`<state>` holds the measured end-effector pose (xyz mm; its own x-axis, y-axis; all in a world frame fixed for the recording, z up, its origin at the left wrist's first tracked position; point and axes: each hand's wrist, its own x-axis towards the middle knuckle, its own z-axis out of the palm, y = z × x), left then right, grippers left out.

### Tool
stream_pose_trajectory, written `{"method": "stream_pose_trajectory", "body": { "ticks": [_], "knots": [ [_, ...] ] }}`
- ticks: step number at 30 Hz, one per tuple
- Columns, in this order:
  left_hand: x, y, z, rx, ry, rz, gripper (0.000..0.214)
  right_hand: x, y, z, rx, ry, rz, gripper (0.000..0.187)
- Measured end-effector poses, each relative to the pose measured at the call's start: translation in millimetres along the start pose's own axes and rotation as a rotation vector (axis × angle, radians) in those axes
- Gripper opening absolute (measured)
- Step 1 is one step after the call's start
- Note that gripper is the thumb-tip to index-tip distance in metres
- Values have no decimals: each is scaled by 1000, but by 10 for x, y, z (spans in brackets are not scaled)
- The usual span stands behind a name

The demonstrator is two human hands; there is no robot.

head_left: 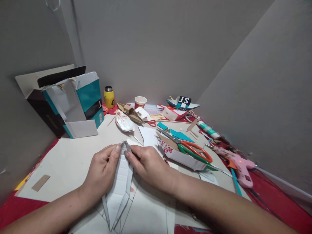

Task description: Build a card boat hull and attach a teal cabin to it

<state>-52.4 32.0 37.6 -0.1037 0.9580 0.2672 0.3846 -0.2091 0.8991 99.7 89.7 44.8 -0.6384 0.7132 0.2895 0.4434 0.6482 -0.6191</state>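
A white card hull (119, 185), faintly ruled with grey lines, against a white sheet (68, 162) over a red tablecloth (280, 201). Right of the hull, scissors (195, 151) with orange and green handles and a pink glue gun (240, 165); behind it, a yellow flask (109, 97), a red-and-white cup (140, 101) and a teal, white and black box (80, 104).

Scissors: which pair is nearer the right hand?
The large pair with orange and green handles, lying on the white carton beside the right hand; the small red-handled pair lies farther back.
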Motion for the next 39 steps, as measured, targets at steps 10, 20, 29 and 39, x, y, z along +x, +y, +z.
{"method": "stream_pose_trajectory", "body": {
  "ticks": [10,20,29,39],
  "knots": [
    [-5,-39,18,-6,23,33,25,5,18,32,44,16,-2,24],
    [26,21,28,-373,-25,-310,28,23,-12,16,34,37,-3,25],
    [60,87,26,-292,27,-260,27,34,-6,9,33,14,25,20],
    [36,-9,29,-176,-92,-216,40,41,-9,1,41,-9,76,21]
  ]
}}
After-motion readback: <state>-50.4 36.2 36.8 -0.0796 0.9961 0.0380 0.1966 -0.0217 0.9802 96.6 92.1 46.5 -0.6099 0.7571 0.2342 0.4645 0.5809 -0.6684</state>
